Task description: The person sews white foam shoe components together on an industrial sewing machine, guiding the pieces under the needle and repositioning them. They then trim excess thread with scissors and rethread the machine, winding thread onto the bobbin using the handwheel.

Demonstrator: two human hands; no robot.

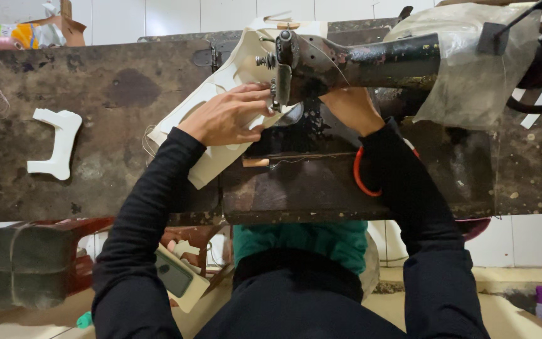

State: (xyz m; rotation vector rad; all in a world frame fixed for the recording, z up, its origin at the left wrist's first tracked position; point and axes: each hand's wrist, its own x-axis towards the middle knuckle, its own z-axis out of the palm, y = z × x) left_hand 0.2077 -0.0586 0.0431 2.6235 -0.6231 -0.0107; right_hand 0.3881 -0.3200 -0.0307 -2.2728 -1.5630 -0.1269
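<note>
Closest to us is a teal cloth (pixel 308 242) bunched in the lap, plus a dark phone in a pale case (pixel 180 276) sitting down low by our left elbow, and a stack of dark grey foam blocks (pixel 29 263) off to the left under the bench. Moving up, we've got a worn, stained dark wooden worktable (pixel 114 94) with an orange rubber ring (pixel 360 172) lying on it beside our right forearm. Our left hand (pixel 227 116) is pressed flat, fingers spread, on top of a big cream-white cut-out sheet of leather-like material (pixel 221 94), pinning it to the table right next to the needle. Our right hand (pixel 349 107) is tucked under the arm of the old black metal sewing machine (pixel 359 63), so honestly we can't tell how it's gripping or if it's holding anything. A smaller cream-white bracket-shaped cut piece (pixel 58 141) lies on its own well off to the left. Furthest back, a sheet of clear plastic (pixel 472 69) drapes over the machine's right end, against a white tiled wall (pixel 177 16).
</note>
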